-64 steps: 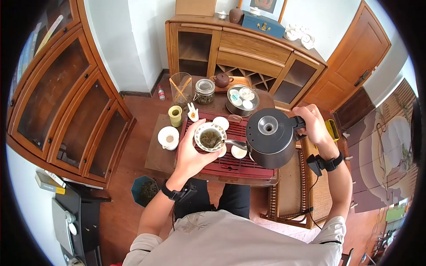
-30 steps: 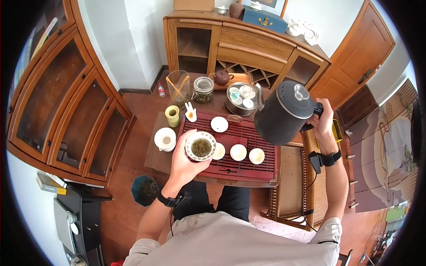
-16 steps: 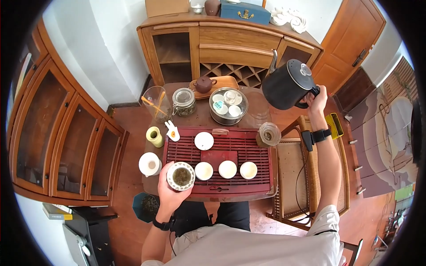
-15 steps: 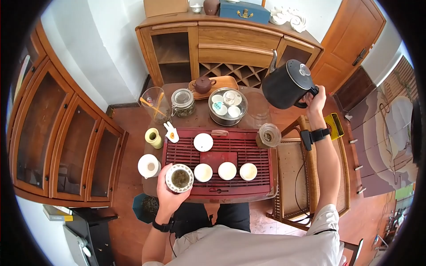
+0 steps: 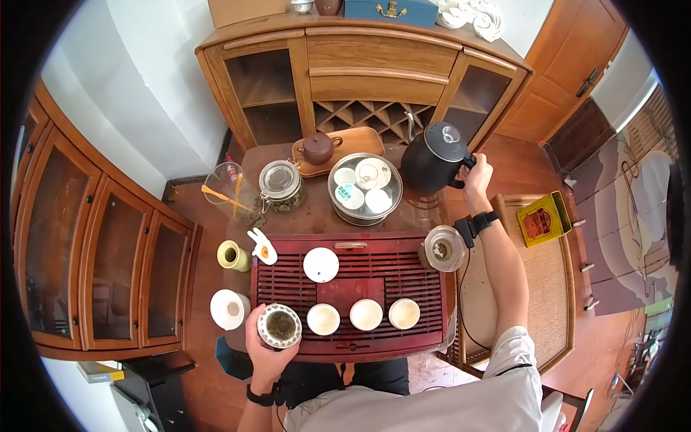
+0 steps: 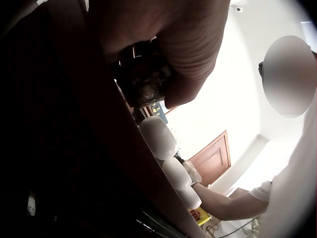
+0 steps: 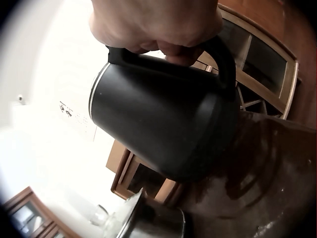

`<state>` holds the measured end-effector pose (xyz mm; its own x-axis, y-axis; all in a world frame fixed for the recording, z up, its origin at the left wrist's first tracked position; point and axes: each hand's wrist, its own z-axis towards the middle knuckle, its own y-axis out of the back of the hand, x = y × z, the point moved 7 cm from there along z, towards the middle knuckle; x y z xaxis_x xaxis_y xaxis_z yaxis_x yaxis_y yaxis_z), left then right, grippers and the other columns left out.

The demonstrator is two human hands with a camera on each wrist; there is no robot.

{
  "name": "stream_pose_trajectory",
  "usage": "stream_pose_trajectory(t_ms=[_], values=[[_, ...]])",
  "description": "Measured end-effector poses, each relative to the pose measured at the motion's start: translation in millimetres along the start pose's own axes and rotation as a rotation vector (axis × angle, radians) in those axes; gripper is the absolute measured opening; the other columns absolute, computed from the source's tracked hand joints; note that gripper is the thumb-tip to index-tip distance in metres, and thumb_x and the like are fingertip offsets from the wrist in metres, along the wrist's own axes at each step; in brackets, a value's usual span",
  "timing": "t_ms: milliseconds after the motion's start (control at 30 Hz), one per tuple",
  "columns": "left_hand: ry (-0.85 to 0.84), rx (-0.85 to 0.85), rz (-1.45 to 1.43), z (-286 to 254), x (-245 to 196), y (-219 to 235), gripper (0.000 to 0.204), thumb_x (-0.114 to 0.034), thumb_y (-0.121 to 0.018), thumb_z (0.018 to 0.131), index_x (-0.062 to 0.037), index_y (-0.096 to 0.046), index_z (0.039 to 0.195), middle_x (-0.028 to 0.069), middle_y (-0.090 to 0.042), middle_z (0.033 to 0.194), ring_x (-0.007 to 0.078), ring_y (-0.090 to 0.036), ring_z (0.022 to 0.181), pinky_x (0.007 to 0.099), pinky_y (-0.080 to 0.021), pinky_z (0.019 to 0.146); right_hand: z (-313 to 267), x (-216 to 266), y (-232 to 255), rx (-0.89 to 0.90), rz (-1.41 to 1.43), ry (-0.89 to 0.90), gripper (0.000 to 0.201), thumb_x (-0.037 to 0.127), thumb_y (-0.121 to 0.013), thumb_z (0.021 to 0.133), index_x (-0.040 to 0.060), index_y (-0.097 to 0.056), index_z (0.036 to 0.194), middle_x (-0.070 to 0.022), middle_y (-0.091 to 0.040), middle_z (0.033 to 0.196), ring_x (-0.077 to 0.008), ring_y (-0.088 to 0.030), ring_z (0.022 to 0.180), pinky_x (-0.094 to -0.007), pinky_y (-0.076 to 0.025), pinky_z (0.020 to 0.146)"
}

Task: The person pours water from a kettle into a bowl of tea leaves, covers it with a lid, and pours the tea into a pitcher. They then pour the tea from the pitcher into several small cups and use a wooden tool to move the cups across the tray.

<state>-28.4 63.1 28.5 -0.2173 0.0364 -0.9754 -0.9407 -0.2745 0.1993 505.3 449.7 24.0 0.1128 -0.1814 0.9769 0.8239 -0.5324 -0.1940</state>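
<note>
My left hand (image 5: pixel 265 354) holds a gaiwan bowl (image 5: pixel 279 326) with a patterned rim by its side, at the front left corner of the red tea tray (image 5: pixel 351 291). Wet green tea leaves show inside the bowl. In the left wrist view the bowl is dark beneath my fingers. My right hand (image 5: pixel 478 180) grips the handle of a black kettle (image 5: pixel 430 160) with a curved metal spout. In the right wrist view the kettle (image 7: pixel 158 116) is close over the table's back right part. Three white cups (image 5: pixel 366 315) stand in a row on the tray, with a white lid (image 5: pixel 320 266) behind them.
A white pitcher (image 5: pixel 229 309) and a green pot (image 5: pixel 232 255) stand left of the tray. Behind it are a leaf-filled jar (image 5: pixel 281 185), a steel basin (image 5: pixel 363 216) with white cups, and a brown teapot (image 5: pixel 319 147). A glass container (image 5: pixel 444 248) sits at the tray's right edge.
The kettle has moved away from the gaiwan bowl, up and right, then lower over the table's back right. The left hand has drawn the bowl left and toward the body. The head view has shifted.
</note>
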Motion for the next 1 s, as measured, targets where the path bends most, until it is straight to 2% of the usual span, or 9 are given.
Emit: stream_pose_trajectory(t_ms=[233,300,533,667,733,767,867,900,1000], values=[[-0.052,-0.039,0.071,2,3,-2,0.093,-0.002,-0.092,0.07,-0.0001,-0.045,0.151,0.0126,-0.061,0.137,0.0218,-0.065,0.123,0.0373,-0.054,0.106,3,-24,-21,0.005,-0.03,-0.002,0.05,0.03,-0.057,0.1,0.0014,-0.058,0.059,-0.0081,-0.058,0.055,-0.0191,-0.053,0.045,-0.0344,-0.041,0.045],[-0.039,-0.049,0.065,1,4,-1,0.093,-0.001,-0.092,0.071,-0.0002,-0.044,0.151,0.0126,-0.061,0.137,0.0217,-0.065,0.123,0.0373,-0.054,0.106,2,-26,-28,0.007,-0.044,-0.016,0.044,0.027,-0.051,0.1,0.0071,-0.05,0.061,-0.0056,-0.051,0.055,-0.0174,-0.046,0.046,-0.0335,-0.033,0.045],[-0.027,-0.061,0.018,3,6,-1,0.096,0.001,-0.09,0.072,-0.0002,-0.04,0.154,0.0127,-0.06,0.138,0.0215,-0.064,0.124,0.0372,-0.054,0.107,10,-37,-35,0.013,-0.038,-0.052,0.045,0.027,-0.048,0.101,0.0073,-0.048,0.06,-0.0071,-0.049,0.054,-0.0186,-0.045,0.045,-0.0342,-0.036,0.046],[-0.025,-0.066,0.021,2,7,-1,0.098,0.002,-0.09,0.073,-0.0003,-0.039,0.156,0.0129,-0.06,0.139,0.0218,-0.064,0.125,0.0376,-0.054,0.107,7,-32,-32,0.081,-0.069,-0.112,0.05,0.032,-0.047,0.103,0.0075,-0.047,0.059,-0.0069,-0.05,0.054,-0.0188,-0.045,0.045,-0.0347,-0.038,0.046],[-0.042,-0.066,0.028,3,5,-3,0.098,0.002,-0.089,0.073,-0.0004,-0.038,0.156,0.013,-0.06,0.139,0.0219,-0.064,0.125,0.0377,-0.053,0.108,16,-30,-32,0.247,-0.154,-0.083,0.051,0.032,-0.053,0.103,0.0031,-0.052,0.062,-0.0064,-0.054,0.055,-0.0161,-0.049,0.044,-0.0337,-0.037,0.043],[-0.063,-0.069,0.035,3,3,-3,0.099,0.002,-0.089,0.073,-0.0004,-0.037,0.157,0.0131,-0.059,0.139,0.0221,-0.063,0.126,0.0379,-0.053,0.108,21,-27,-35,0.325,-0.256,0.025,0.054,0.04,-0.055,0.105,0.0011,-0.06,0.068,-0.0073,-0.057,0.056,-0.0178,-0.052,0.046,-0.0338,-0.039,0.044],[-0.065,-0.08,0.03,3,6,-2,0.099,0.003,-0.089,0.074,-0.0004,-0.036,0.158,0.0131,-0.059,0.14,0.0224,-0.063,0.126,0.0378,-0.052,0.109,12,-10,-24,0.241,-0.475,-0.093,0.053,0.046,-0.056,0.106,-0.0001,-0.071,0.082,-0.0087,-0.064,0.064,-0.0177,-0.06,0.055,-0.0335,-0.047,0.052],[-0.051,-0.089,0.013,2,6,-3,0.1,0.003,-0.089,0.074,-0.0006,-0.035,0.159,0.013,-0.059,0.139,0.0223,-0.062,0.127,0.0376,-0.052,0.109,26,-17,-11,0.245,-0.607,-0.096,0.048,0.046,-0.06,0.105,0.0002,-0.075,0.103,-0.0096,-0.073,0.084,-0.0154,-0.066,0.074,-0.0311,-0.053,0.067],[-0.042,-0.103,-0.007,2,7,-2,0.099,0.003,-0.088,0.075,-0.0006,-0.035,0.159,0.0128,-0.057,0.14,0.0219,-0.062,0.127,0.0378,-0.052,0.109,8,14,7,0.155,-0.436,0.031,0.042,0.039,-0.062,0.106,-0.0007,-0.073,0.113,-0.0069,-0.074,0.1,-0.0129,-0.066,0.09,-0.0295,-0.053,0.078]])
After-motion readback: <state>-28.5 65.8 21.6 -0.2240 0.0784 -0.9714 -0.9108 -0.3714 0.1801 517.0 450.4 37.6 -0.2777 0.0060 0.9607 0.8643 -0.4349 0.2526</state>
